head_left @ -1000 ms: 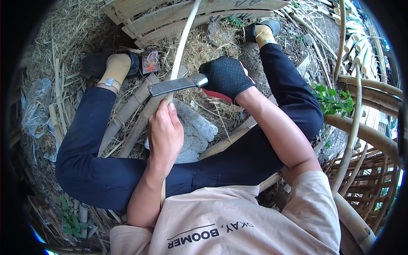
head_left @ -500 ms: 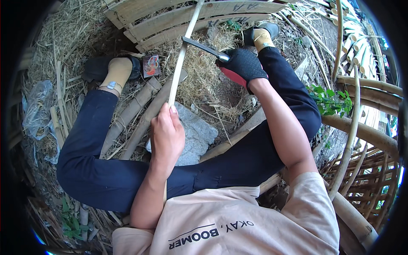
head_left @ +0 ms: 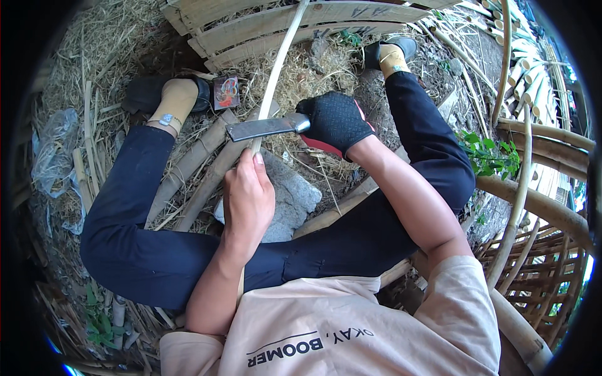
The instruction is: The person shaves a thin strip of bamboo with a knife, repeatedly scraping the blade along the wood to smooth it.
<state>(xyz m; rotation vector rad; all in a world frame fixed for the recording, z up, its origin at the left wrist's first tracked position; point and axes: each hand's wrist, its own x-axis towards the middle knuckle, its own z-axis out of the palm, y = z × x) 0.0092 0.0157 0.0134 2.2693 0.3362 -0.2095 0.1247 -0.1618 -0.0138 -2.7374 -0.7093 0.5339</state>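
My bare left hand [head_left: 248, 194] is closed round a long pale bamboo strip [head_left: 280, 66]. The strip slants up and away from me to the wooden crate, and its near end runs back under my left forearm. In a black and red glove, my right hand [head_left: 335, 123] grips a knife with a broad, square-ended metal blade [head_left: 263, 128]. That blade lies across the strip just beyond my left thumb, its flat side showing. Most of the knife's handle is hidden in the glove. Below my left hand, a grey stone [head_left: 290, 188] rests on the ground between my legs.
A slatted wooden crate [head_left: 251, 44] stands ahead. Bamboo poles [head_left: 199, 164] lie beside the stone, near a small printed packet [head_left: 226, 93]. Crumpled clear plastic [head_left: 56, 153] is at the left. To the right are a leafy plant [head_left: 489, 153], a woven bamboo basket [head_left: 542, 276] and stacked bamboo [head_left: 533, 78].
My right hand has drawn the knife back along the strip toward my left hand. The blade has turned, so more of its flat side shows. My left hand keeps its hold in nearly the same place.
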